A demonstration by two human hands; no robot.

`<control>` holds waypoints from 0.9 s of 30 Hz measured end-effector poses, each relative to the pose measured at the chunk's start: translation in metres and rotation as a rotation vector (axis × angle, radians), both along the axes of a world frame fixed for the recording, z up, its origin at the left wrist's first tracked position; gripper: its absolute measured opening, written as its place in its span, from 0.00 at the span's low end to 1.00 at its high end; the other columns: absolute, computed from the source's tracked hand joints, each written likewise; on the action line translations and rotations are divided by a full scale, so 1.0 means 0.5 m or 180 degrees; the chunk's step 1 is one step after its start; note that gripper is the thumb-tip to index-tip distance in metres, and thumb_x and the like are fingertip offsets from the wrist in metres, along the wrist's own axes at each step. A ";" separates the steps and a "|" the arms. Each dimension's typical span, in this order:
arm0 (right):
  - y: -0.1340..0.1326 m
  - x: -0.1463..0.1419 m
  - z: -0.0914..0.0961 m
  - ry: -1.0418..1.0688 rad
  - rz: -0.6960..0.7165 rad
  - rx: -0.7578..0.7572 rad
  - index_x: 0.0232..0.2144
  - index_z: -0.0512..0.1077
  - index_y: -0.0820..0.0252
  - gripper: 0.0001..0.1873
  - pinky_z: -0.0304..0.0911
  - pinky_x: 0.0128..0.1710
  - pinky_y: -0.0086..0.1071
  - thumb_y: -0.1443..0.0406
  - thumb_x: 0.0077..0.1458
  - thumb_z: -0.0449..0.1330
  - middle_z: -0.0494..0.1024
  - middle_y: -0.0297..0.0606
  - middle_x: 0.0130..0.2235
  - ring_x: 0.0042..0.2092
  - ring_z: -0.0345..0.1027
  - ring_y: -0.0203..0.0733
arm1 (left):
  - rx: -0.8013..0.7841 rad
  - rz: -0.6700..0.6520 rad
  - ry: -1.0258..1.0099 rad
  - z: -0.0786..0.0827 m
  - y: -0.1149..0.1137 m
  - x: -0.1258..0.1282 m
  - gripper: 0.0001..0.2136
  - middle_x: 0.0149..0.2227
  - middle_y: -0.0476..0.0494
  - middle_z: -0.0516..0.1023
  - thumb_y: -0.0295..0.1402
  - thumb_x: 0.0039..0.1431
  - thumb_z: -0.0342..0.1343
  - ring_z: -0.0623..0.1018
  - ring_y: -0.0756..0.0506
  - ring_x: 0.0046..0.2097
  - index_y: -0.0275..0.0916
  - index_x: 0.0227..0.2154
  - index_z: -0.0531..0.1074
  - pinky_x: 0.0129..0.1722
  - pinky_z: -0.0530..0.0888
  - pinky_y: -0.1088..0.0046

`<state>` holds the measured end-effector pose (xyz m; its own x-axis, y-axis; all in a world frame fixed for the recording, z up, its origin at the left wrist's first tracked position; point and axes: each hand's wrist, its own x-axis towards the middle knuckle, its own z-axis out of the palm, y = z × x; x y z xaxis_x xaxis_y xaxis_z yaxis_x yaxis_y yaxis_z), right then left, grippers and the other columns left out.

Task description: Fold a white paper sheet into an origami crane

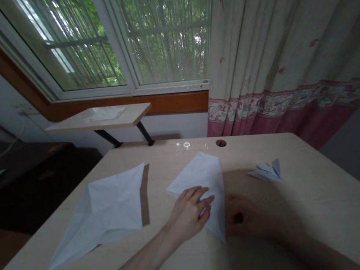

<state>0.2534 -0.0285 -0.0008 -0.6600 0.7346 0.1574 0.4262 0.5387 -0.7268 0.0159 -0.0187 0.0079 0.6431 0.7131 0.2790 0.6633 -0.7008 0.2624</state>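
Folded paper (pixel 210 172) lies under left hand (pixel 192 210), grip loosely spread; right hand (pixel 250 217) at its four o'clock, grip unclear.

- A plain white sheet of paper (pixel 209 172) is lying nearly flat on the pale tabletop (pixel 196 269), around the middle of its width.
- Its outline is forming a lopsided, many-sided shape rather than a rectangle.
- One sharp corner is pointing left, and another is tapering toward the near edge.
- The right side is running almost straight, from the far right corner down to the near tip.
- A short edge is slanting across the far end.
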 end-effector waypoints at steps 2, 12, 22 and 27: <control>0.002 0.001 -0.012 0.0111 -0.0125 0.0394 0.19 0.72 0.58 0.21 0.63 0.35 0.30 0.53 0.59 0.65 0.76 0.31 0.24 0.31 0.70 0.37 | -0.0005 -0.0018 -0.0011 0.001 0.000 -0.001 0.16 0.59 0.43 0.74 0.30 0.64 0.56 0.72 0.36 0.59 0.46 0.54 0.75 0.56 0.72 0.51; 0.018 0.024 -0.034 -0.0236 -0.0963 0.2577 0.22 0.73 0.56 0.21 0.60 0.37 0.37 0.66 0.68 0.53 0.75 0.33 0.22 0.26 0.66 0.39 | 0.0010 -0.0141 -0.0006 -0.003 0.006 -0.005 0.17 0.59 0.41 0.74 0.29 0.65 0.55 0.73 0.36 0.58 0.45 0.55 0.75 0.56 0.73 0.52; 0.041 0.037 -0.032 -0.0757 -0.1528 0.2194 0.21 0.73 0.55 0.18 0.60 0.38 0.37 0.68 0.63 0.54 0.78 0.34 0.24 0.28 0.71 0.41 | 0.0004 -0.0168 -0.0079 -0.007 0.006 -0.005 0.17 0.59 0.42 0.74 0.28 0.64 0.56 0.72 0.37 0.59 0.45 0.54 0.75 0.57 0.72 0.53; 0.038 0.035 -0.027 -0.0737 -0.1444 0.2213 0.20 0.72 0.55 0.17 0.60 0.37 0.36 0.68 0.62 0.56 0.77 0.34 0.23 0.27 0.71 0.40 | -0.0015 -0.0168 -0.0077 -0.005 0.006 -0.006 0.17 0.59 0.42 0.74 0.28 0.64 0.56 0.72 0.37 0.59 0.45 0.54 0.75 0.57 0.72 0.53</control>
<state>0.2708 -0.0093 -0.0145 -0.3971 0.7218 0.5669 0.8047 0.5709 -0.1632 0.0131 -0.0155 0.0055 0.6731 0.6797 0.2916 0.6188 -0.7335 0.2812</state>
